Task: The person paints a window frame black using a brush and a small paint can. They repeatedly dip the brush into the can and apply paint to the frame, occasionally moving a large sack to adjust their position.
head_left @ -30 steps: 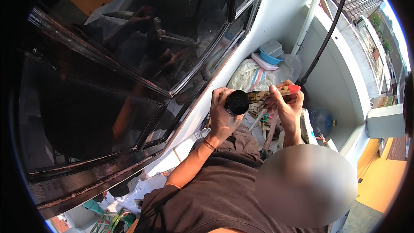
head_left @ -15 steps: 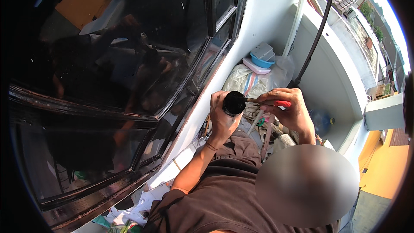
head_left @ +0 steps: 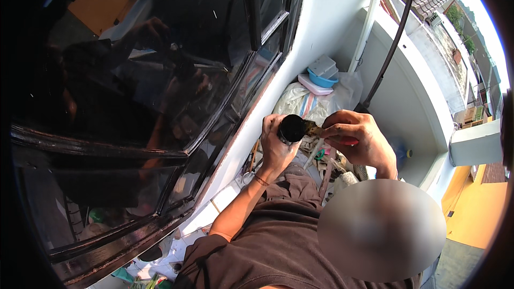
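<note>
My left hand (head_left: 276, 149) is wrapped round a small can (head_left: 291, 128) whose inside looks black, its mouth facing up. Just right of it, my right hand (head_left: 367, 138) grips a paintbrush (head_left: 314, 130) with a red handle, most of which the fingers hide. The dark-stained brush head lies at the can's right rim; whether it touches the rim I cannot tell. To the left stands a dark glossy window frame (head_left: 107, 146) with glass panes that mirror my arms.
Beyond my hands, a blue basin (head_left: 322, 78) and a pink container (head_left: 315, 85) rest on plastic bags (head_left: 293, 100). A white parapet (head_left: 417, 83) curves along the right. A black cable (head_left: 396, 40) hangs before it, and a water bottle (head_left: 400, 152) lies near its foot.
The paintbrush has come out of the can's mouth toward its right rim. My right hand has shifted slightly right and turned, while my left hand keeps the can nearly in place.
</note>
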A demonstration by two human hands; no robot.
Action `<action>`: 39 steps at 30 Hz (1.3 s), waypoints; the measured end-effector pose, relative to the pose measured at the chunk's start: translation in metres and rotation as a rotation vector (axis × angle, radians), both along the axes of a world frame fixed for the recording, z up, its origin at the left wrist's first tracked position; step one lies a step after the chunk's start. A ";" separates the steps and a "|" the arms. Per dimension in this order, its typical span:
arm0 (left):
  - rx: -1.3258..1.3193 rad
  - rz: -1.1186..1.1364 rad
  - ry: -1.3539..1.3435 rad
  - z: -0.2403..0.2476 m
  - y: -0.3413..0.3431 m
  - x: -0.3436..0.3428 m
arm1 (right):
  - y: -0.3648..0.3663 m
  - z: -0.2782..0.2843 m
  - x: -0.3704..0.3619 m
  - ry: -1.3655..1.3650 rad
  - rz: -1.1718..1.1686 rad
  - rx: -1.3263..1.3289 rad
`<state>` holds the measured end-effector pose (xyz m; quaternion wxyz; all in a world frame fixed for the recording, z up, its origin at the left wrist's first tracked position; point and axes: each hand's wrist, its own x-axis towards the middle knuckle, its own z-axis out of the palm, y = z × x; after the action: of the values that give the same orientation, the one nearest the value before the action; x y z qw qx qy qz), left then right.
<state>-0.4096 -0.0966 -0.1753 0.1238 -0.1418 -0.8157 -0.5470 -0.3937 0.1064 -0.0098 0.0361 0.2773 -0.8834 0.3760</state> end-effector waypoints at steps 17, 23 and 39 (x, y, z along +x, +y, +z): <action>0.004 0.022 -0.021 -0.014 0.029 -0.040 | 0.037 -0.012 -0.068 0.058 0.143 -0.014; 0.007 0.049 -0.015 -0.021 0.036 -0.053 | 0.057 -0.025 -0.090 -0.156 0.081 -0.200; 0.004 0.151 -0.002 -0.058 0.084 -0.104 | 0.100 -0.181 -0.164 -0.527 -0.045 -1.492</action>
<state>-0.5138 -0.0122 -0.2335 0.1642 -0.0791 -0.8231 -0.5379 -0.5579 0.2062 -0.1905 0.0096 0.0636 -0.3827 0.9216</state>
